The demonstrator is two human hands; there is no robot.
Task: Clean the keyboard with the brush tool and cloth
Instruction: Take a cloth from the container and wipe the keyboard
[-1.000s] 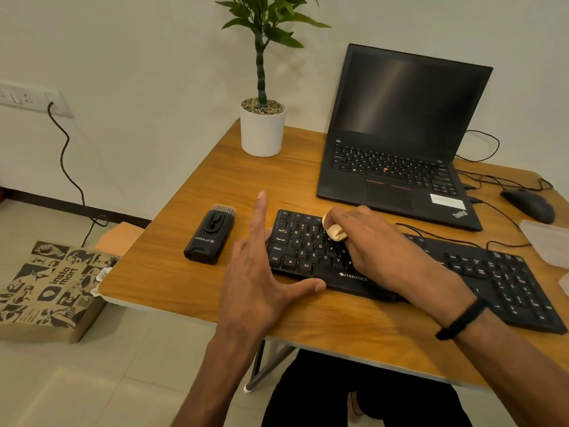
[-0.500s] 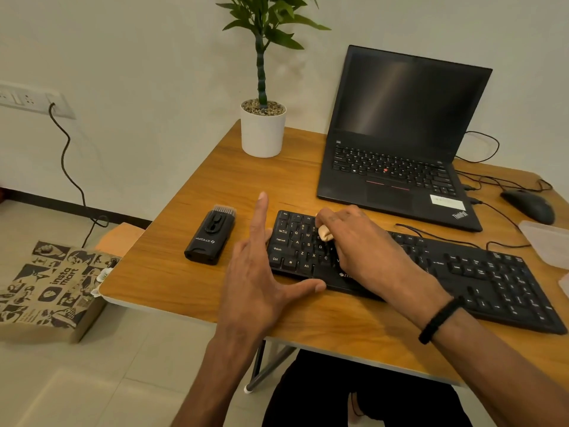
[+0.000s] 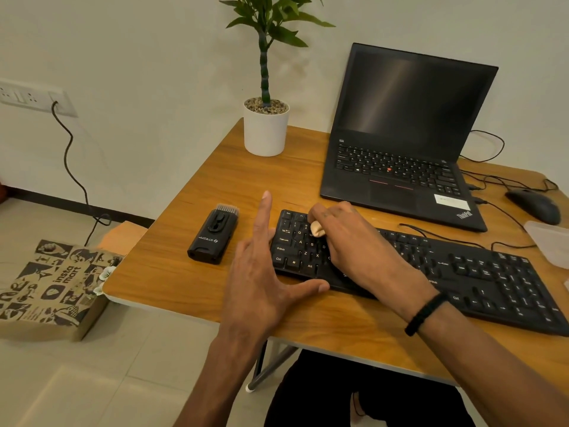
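right hand (image 3: 354, 245) fingers pinched a small tan cloth (image 3: 317, 228) on the keyboard (image 3: 462, 272); left hand (image 3: 261, 282) splayed open, brush tool (image 3: 212, 237) at its ten o'clock.

the right hand (image 3: 354, 241) covers the middle keys of the keyboard (image 3: 480, 282), hiding them and the maker's name on its front edge. between hand and keys only a small tan tip of the cloth (image 3: 318, 228) shows; the rest is hidden in the fingers. the keyboard's right end is cut off by the picture edge. right of the keyboard, a pale lidded box (image 3: 551, 241) is cut off likewise. the label on the laptop (image 3: 400, 143) behind the keyboard is too blurred to read. the print on the brush tool (image 3: 212, 237), left of the keyboard, is too small to read.
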